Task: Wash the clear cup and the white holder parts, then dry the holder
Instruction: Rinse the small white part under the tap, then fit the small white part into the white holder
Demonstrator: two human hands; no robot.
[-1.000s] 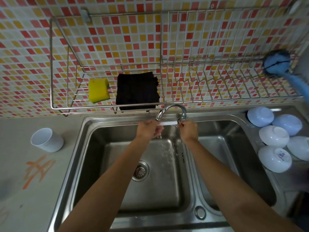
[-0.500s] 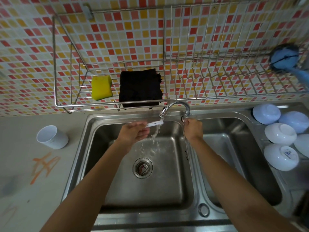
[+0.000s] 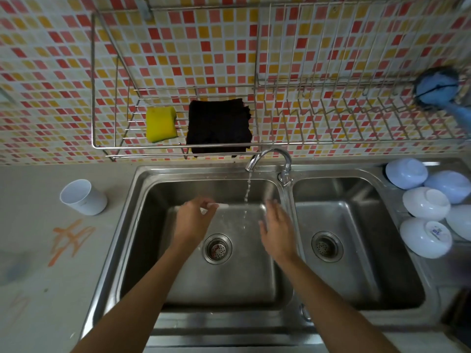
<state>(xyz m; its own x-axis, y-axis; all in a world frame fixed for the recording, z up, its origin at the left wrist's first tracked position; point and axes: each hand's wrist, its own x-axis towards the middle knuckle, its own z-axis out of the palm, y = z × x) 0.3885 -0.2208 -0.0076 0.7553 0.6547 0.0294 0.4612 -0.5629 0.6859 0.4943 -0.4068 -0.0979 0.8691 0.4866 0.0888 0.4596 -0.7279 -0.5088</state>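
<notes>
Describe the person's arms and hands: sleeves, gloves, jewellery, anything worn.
Both forearms are bare with no sleeves in view. The left hand and right hand wear no gloves. No watch, bracelet or ring shows on either. The fingers are slightly blurred, so small rings cannot be ruled out.

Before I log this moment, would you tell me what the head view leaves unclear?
- The white part pinched by the left hand: motion blur and the fingers hide its shape.
- Right hand: blurred, so whether it holds anything is unclear.
- Blue object on the rack: cut off by the right edge.
- Print on one upturned bowl: too small to read.
</notes>
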